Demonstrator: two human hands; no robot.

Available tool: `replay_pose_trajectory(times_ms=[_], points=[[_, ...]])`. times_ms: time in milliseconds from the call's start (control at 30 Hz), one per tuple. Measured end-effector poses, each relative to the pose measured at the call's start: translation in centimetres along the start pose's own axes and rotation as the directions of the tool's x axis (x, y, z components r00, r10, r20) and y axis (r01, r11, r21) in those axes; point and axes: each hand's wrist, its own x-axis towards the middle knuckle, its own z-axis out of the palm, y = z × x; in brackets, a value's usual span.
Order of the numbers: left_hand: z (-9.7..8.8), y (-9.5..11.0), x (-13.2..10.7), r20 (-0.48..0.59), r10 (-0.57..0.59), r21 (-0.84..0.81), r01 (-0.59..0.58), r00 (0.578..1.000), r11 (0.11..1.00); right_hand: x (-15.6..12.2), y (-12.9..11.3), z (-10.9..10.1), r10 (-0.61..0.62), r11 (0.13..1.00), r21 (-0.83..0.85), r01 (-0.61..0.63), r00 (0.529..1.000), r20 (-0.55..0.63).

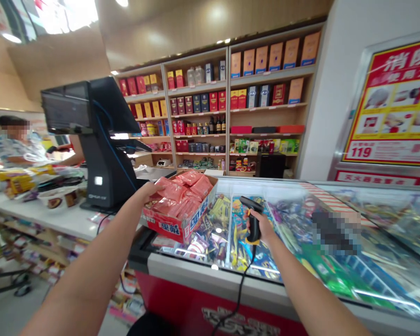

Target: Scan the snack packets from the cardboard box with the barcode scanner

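Note:
My right hand (262, 226) is closed around the handle of a black corded barcode scanner (252, 217), held above the glass lid of a chest freezer (231, 275). My left hand (149, 191) reaches into a red cardboard display box (177, 226) that stands on the freezer's left end. The fingers curl among the red snack packets (182, 191) inside; I cannot tell whether they grip one. The scanner's cable (240, 289) hangs down over the freezer's front.
A black till with a tilted screen (91, 135) stands on the white counter (56, 214) to the left. Another person (16, 144) is behind the counter, beside piled goods. Shelves of boxes and bottles (213, 107) line the back wall. A red and yellow poster (392, 102) hangs at the right.

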Motion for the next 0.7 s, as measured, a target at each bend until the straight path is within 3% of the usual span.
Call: replay_pose_trajectory(times_ms=[67, 167, 267, 400, 467, 533, 700], points=[[0.8, 0.8, -1.4, 0.009, -0.043, -0.311, 0.043, 0.999, 0.949, -0.1, -0.2, 0.2, 0.006, 1.000, -0.005, -0.006, 1.000, 0.025], [4.0, 1.8, -4.2, -0.102, 0.086, -0.650, -0.132, 0.991, 0.748, -0.3, -0.5, 0.5, -0.003, 1.000, 0.001, 0.003, 0.997, 0.081], [9.9, 1.8, -7.1, -0.033, 0.238, -0.831, -0.159, 0.971, 0.533, -0.7, -0.9, 0.6, -0.029, 1.000, -0.001, 0.029, 0.991, 0.128], [18.8, -0.2, -9.4, 0.158, 0.269, -0.924, 0.047, 0.950, 0.379, -1.0, -1.4, 0.6, -0.068, 0.998, 0.011, 0.067, 0.985, 0.158], [22.0, -1.7, -9.6, 0.233, 0.258, -0.925, 0.131, 0.938, 0.356, -1.1, -1.6, 0.6, -0.089, 0.996, 0.013, 0.088, 0.985, 0.149], [24.0, -3.2, -9.3, 0.281, 0.220, -0.909, 0.185, 0.934, 0.374, -1.1, -1.7, 0.7, -0.103, 0.994, -0.012, 0.106, 0.984, 0.148], [25.7, -6.0, -7.4, 0.237, 0.156, -0.825, 0.114, 0.959, 0.554, -1.2, -1.9, 1.3, -0.082, 0.973, -0.202, 0.110, 0.986, 0.142]])
